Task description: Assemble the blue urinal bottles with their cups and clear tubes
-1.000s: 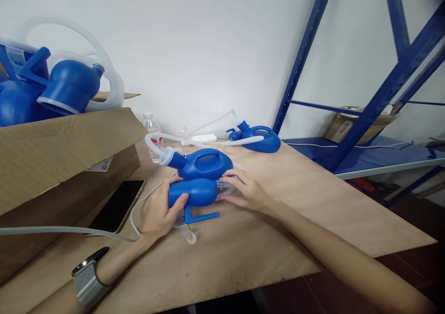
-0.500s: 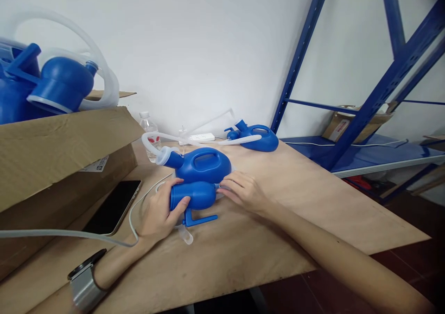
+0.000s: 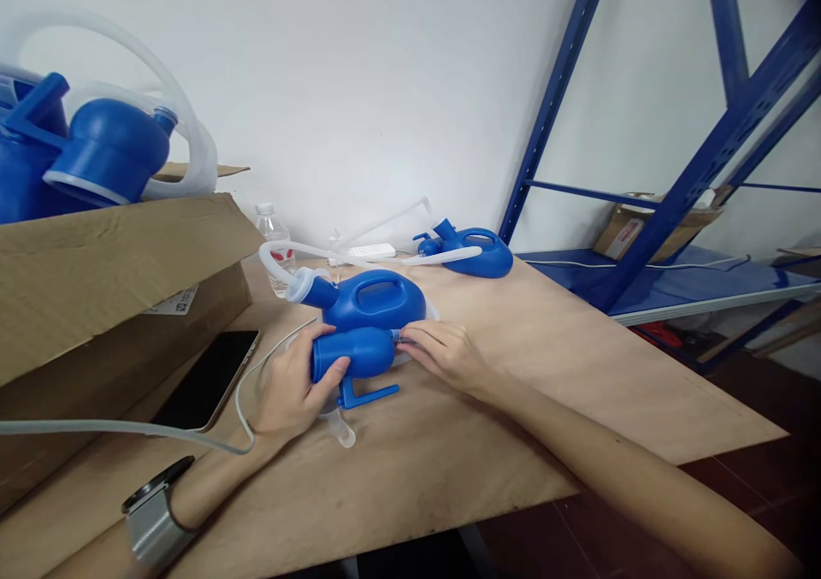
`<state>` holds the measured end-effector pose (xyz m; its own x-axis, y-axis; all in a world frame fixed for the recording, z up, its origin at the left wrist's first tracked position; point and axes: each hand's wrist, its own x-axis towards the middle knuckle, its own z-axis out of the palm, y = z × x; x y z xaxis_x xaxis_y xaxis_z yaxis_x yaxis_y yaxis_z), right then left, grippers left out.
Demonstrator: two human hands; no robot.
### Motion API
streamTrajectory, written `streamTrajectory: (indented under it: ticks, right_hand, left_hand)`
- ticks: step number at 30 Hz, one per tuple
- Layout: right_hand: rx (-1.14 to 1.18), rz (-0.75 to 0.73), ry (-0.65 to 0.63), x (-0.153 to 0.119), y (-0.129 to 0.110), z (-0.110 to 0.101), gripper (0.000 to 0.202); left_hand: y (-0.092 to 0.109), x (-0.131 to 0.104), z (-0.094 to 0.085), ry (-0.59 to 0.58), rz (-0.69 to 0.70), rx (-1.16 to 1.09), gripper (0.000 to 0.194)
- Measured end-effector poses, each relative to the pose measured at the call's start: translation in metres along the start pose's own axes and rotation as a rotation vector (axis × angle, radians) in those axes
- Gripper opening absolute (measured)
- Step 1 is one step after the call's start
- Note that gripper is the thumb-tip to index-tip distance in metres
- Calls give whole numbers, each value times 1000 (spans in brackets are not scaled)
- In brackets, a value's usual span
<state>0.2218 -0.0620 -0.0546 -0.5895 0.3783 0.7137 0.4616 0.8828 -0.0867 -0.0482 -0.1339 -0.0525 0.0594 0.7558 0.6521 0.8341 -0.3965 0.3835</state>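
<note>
My left hand [image 3: 295, 386] is wrapped around a blue plastic funnel-shaped cup [image 3: 356, 353], which lies sideways with its narrow neck to the right. From its lower side sticks out an L-shaped blue handle [image 3: 369, 396]. My right hand [image 3: 442, 348] pinches at the neck's tip; a small shiny bit shows there, mostly hidden by the fingers. Right behind the cup stands a blue jug-shaped urinal bottle [image 3: 378, 301] with a translucent cap [image 3: 299, 286] at its mouth. A translucent plastic tab [image 3: 343, 431] peeks out below my left hand.
An open cardboard box [image 3: 128, 271] at left holds more blue bottles and clear tubing [image 3: 205, 156]. Beside it lie a phone [image 3: 209, 378] and a grey cable [image 3: 192, 438]. Farther back are a water bottle [image 3: 273, 245], a power strip [image 3: 369, 254] and another blue bottle [image 3: 481, 258]. Blue shelving [image 3: 680, 271] stands right.
The view has shifted slightly. Both hands keep nearly the same hold, with the right fingertips still at the cup's neck.
</note>
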Motion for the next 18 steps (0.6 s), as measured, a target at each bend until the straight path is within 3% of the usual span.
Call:
streamTrajectory:
  ticks: [9, 18]
  right_hand:
    - [-61, 148, -35, 2, 1, 11, 31]
    - [175, 354, -218, 8, -9, -7, 22]
  left_hand:
    - [8, 0, 2, -27, -68, -52, 40]
    - [10, -3, 5, -16, 22, -49, 39]
